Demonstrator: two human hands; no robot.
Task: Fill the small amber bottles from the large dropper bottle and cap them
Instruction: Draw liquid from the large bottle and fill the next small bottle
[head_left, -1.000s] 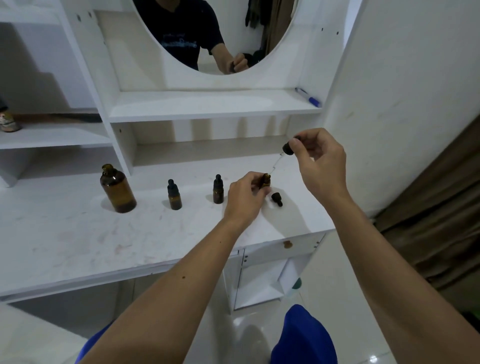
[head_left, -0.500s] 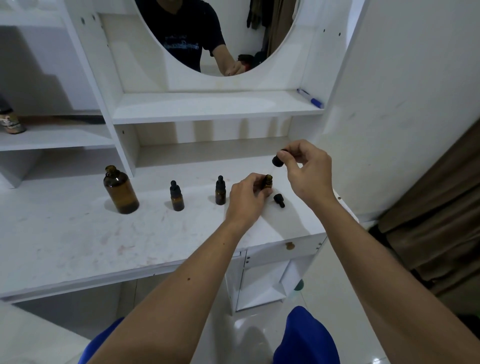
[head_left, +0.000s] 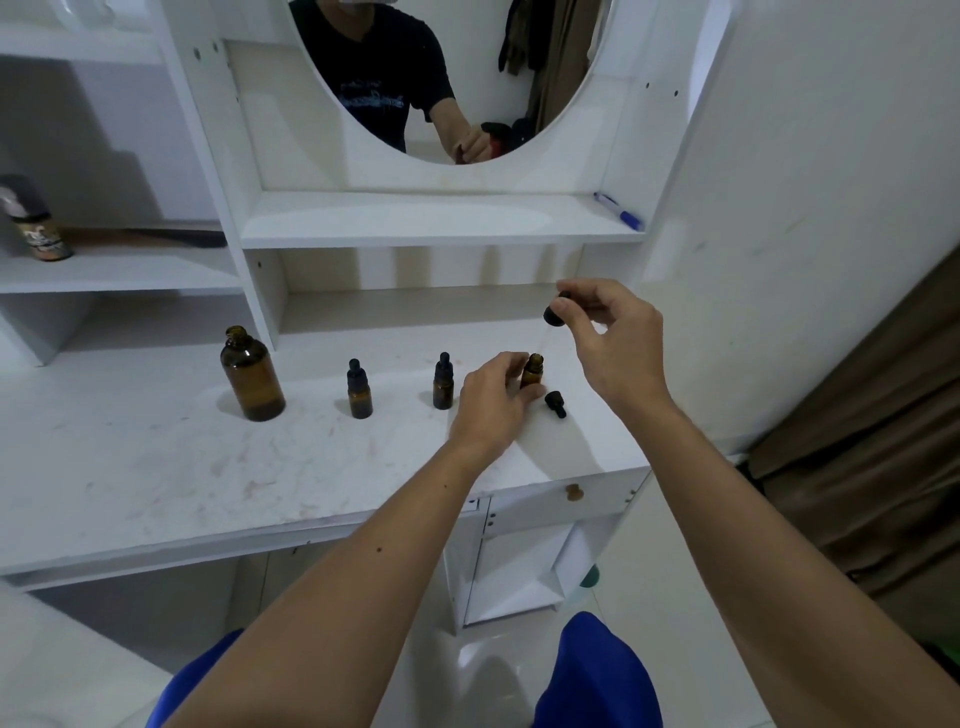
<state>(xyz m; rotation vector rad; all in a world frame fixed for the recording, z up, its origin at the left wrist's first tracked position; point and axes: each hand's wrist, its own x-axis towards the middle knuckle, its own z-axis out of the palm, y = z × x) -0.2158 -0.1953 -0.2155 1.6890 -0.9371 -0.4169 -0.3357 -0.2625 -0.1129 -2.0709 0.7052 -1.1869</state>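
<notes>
From the head view, the left hand (head_left: 493, 400) is curled around the open small bottle (head_left: 532, 370), steadying it upright on the desk (head_left: 156, 467) near the right end. The right hand (head_left: 608, 338) is pinched shut on the black bulb of the dropper (head_left: 554, 314), held above and just right of the bottle's mouth; the glass tube below the bulb is too faint to trace, so whether its tip is in the neck cannot be told. A loose cap (head_left: 555, 404) lies on its side just right of the bottle.

The step in hand looks like filling this third bottle. The next move probably calls for either a squeeze over the mouth or a trip back to the big bottle (head_left: 252, 375), which stands uncapped well to the left, holding only a little liquid. After that the loose cap needs screwing on. Two capped bottles (head_left: 359, 391) (head_left: 442, 383) stand between the big one and the hands, seemingly done.

The desk is white, smudged with faint reddish marks. Behind it rise white shelves, with a blue pen (head_left: 619, 212) on the middle one and a round mirror (head_left: 441, 78) above. A white wall (head_left: 831, 208) closes the right side, with a brown curtain (head_left: 872, 441) beyond.
</notes>
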